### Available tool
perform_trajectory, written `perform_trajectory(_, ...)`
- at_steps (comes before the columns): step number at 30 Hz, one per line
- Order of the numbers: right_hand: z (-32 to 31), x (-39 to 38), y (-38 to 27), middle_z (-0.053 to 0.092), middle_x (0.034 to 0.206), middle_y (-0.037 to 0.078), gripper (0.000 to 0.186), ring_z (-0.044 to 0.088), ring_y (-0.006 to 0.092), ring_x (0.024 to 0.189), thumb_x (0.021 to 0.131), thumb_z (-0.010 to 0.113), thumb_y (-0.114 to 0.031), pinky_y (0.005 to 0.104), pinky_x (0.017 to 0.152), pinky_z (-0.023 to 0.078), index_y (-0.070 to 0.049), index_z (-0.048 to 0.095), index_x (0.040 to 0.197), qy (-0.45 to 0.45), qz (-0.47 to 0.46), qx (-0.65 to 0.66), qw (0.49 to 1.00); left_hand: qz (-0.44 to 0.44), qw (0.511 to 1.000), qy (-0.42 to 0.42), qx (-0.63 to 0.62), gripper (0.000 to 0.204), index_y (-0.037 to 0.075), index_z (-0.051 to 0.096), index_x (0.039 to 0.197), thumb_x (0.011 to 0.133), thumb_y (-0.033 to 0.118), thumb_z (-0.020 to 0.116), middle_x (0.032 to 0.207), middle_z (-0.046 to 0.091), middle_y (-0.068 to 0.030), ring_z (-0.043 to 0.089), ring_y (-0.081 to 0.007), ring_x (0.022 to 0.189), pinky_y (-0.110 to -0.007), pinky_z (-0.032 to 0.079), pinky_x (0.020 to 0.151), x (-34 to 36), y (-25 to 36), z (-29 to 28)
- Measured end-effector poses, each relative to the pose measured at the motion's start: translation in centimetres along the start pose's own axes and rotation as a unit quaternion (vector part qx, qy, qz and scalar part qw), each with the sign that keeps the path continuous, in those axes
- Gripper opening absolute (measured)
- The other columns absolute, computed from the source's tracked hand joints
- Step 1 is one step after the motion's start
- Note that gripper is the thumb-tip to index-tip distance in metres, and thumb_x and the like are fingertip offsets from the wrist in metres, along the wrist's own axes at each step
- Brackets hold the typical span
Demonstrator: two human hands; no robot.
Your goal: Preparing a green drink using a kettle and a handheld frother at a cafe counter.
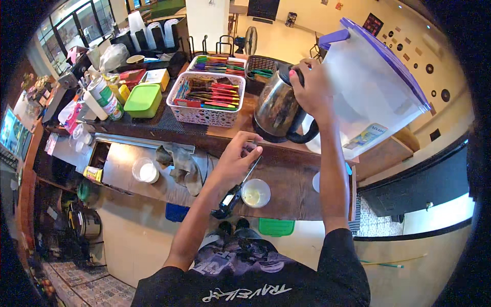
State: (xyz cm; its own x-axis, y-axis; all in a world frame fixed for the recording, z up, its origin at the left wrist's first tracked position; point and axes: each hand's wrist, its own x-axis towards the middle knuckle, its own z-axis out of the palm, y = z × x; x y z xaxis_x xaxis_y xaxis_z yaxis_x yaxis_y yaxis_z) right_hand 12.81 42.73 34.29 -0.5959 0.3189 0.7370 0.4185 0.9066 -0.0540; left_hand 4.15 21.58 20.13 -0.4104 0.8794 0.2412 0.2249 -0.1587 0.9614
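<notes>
My right hand (pixel 311 87) grips the top of a steel kettle (pixel 268 110) with a black lid and handle, standing on the raised ledge beside a large plastic bin. My left hand (pixel 245 153) is curled below the kettle's left; what is inside its fingers, if anything, is hidden. A thin metal rod attached to a black hand tool (pixel 224 203) runs up to near that hand. A clear cup (pixel 255 193) with pale contents sits right of the tool. Another cup (pixel 145 170) with white contents and a crumpled gray cloth (pixel 181 171) lie to the left.
A patterned basket of colorful packets (pixel 204 97) and a green-lidded container (pixel 142 100) sit on the ledge (pixel 204 131), with bottles and cup stacks farther left. The purple-lidded bin (pixel 368 92) occupies the right. A wooden lower counter (pixel 291 197) runs below.
</notes>
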Motion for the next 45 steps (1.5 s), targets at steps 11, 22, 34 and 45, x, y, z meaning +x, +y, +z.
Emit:
perform_trajectory(11,-1.9,-0.9,0.0,0.066,0.103,0.02,0.026,0.063,0.0369,0.097,0.089,0.052,-0.018,0.0422,0.088,0.048,-0.001,0.066,0.103,-0.002,0.031,0.109,0.994,-0.015,0.999,0.032,-0.028,0.029,0.003,0.057,0.115,0.091,0.019,0.062,0.104,0.057,-0.0068,0.056,-0.0145,0.093,-0.029,0.046,0.082,-3.7,2.3,-1.0)
perform_trajectory(22,-2.8,-2.0,1.6,0.064,0.114,0.02,0.031,0.058,0.038,0.108,0.088,0.056,-0.021,0.0407,0.098,0.043,-0.002,0.064,0.112,-0.055,-0.004,0.148,0.987,-0.04,0.998,0.043,-0.031,0.028,0.004,0.059,0.115,0.092,0.02,0.062,0.104,0.058,-0.0053,0.056,-0.0146,0.096,-0.03,0.044,0.088,-5.0,2.5,0.2)
perform_trajectory(34,3.9,-18.9,0.2,0.058,0.11,0.023,0.042,0.059,0.0337,0.105,0.097,0.054,-0.015,0.0403,0.091,0.045,0.005,0.033,0.128,-0.024,0.292,0.302,0.907,-0.095,0.978,0.14,-0.121,0.023,0.001,0.057,0.115,0.094,0.011,0.058,0.107,0.059,-0.0023,0.053,-0.0092,0.096,-0.025,0.042,0.088,-12.5,-0.8,-0.4)
perform_trajectory(45,5.8,-20.6,2.9,0.061,0.107,0.023,0.031,0.062,0.0341,0.096,0.096,0.05,-0.01,0.0417,0.086,0.047,0.005,0.043,0.122,-0.045,0.307,0.298,0.903,-0.114,0.97,0.186,-0.111,0.022,0.002,0.058,0.113,0.093,0.011,0.059,0.105,0.059,-0.0034,0.056,-0.0112,0.097,-0.026,0.045,0.087,-17.5,-2.1,0.9)
